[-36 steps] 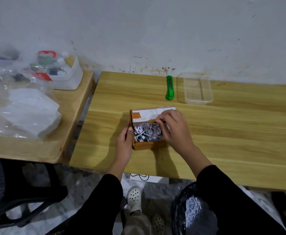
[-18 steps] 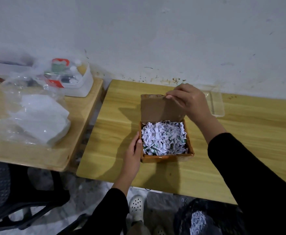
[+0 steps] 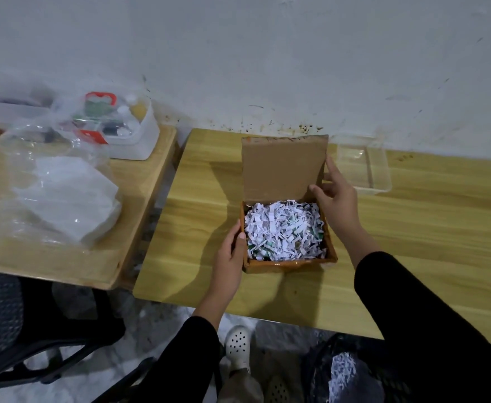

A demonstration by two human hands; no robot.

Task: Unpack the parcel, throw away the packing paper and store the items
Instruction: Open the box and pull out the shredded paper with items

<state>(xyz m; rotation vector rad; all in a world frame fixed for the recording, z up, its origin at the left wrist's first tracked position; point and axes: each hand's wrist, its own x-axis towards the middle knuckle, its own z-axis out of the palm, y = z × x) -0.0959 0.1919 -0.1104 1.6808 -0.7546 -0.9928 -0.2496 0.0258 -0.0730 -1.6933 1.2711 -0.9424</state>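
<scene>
A small brown cardboard box (image 3: pixel 289 264) sits near the front edge of the wooden table (image 3: pixel 413 242). Its lid (image 3: pixel 282 167) stands upright at the back. White shredded packing paper (image 3: pixel 285 231) fills the box and hides whatever lies under it. My left hand (image 3: pixel 229 257) grips the box's left wall, thumb on the rim. My right hand (image 3: pixel 337 196) holds the lid's right edge at the back right corner, fingers behind the lid and thumb in front.
An empty clear plastic container (image 3: pixel 381 181) stands at the back, right of the lid. A black bin bag (image 3: pixel 343 370) with shredded paper sits under the table's front edge. The left table carries a plastic bag (image 3: pixel 64 199) and a white tub (image 3: pixel 139 132). A dark chair (image 3: pixel 5 315) stands lower left.
My right hand lifted the lid from shut to upright, then slid down from its top edge to its right edge. The green cutter is now hidden behind the lid. My left hand stayed on the box.
</scene>
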